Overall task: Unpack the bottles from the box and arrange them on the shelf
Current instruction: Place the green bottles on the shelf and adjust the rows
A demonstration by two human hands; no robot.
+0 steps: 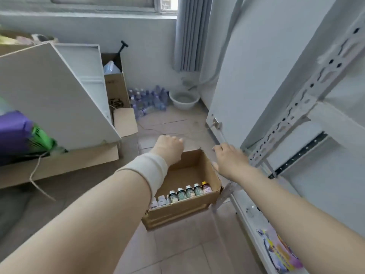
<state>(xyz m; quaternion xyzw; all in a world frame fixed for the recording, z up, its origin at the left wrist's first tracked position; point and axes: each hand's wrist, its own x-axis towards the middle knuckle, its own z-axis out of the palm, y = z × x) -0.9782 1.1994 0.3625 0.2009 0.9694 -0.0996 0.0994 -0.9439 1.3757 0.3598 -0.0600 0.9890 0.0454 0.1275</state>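
So from where I'm standing, this is the very start of the unpacking step: no bottle is out yet as far as I can see. The cardboard box (177, 213) sits open on the tiled floor (177, 254), just beside the foot of the white metal shelf (292, 115) on the person's right. The small bottles (185, 192) stand upright in one row against the near wall of the box, a couple of white ones, a few dark green ones with white caps and one gold-capped one at the right end, and the rest of the box floor is bare. Both arms reach over the box. The left grip (169, 147), with a beige wrist wrap (150, 171) behind it, hangs over the far left corner with its fingers folded away from me, so I can't tell if it's on the rim or holding nothing. The right grip (229, 159) is over the right rim, fingers loose and spread, pinching nothing. My guess is the next move means bringing a hand back toward the near wall, since the bottles are right under the forearms, then closing round one cap or body and lifting it straight up so its neighbours don't topple.
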